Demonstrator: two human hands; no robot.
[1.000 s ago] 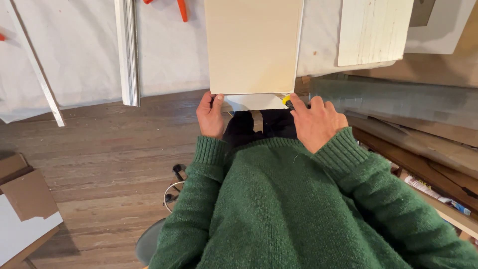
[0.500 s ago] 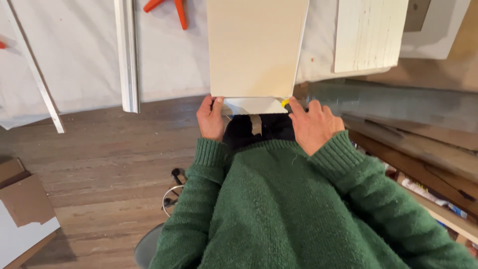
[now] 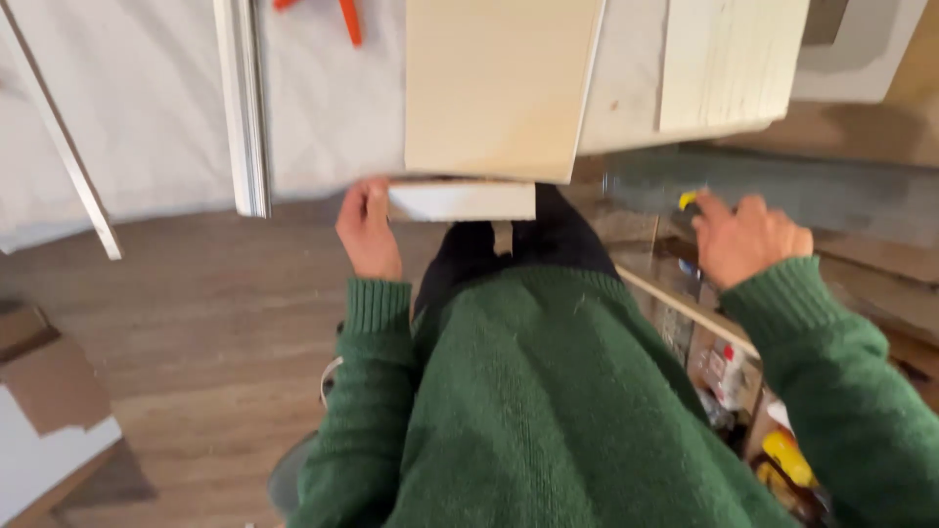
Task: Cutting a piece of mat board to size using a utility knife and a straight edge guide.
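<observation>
Gripping the pale board, left hand; right hand apart

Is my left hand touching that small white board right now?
Touching. The head view shows the left hand gripping the near-left end of the small white board, fingers against its edge, with no gap visible.

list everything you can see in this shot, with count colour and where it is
pale flat wooden board: 1, light tan, top centre
small white-faced block: 1, white, under the board's near edge
slatted pale wood panel: 1, cream, top right
white trim strips: 2, white, upper left on the cloth
white drop cloth: 1, off-white, top left
orange handles: 1 tool, orange, top edge
cardboard pieces: several, brown, lower left
left hand: on the block's left end
right hand: holds small yellow object, right
</observation>
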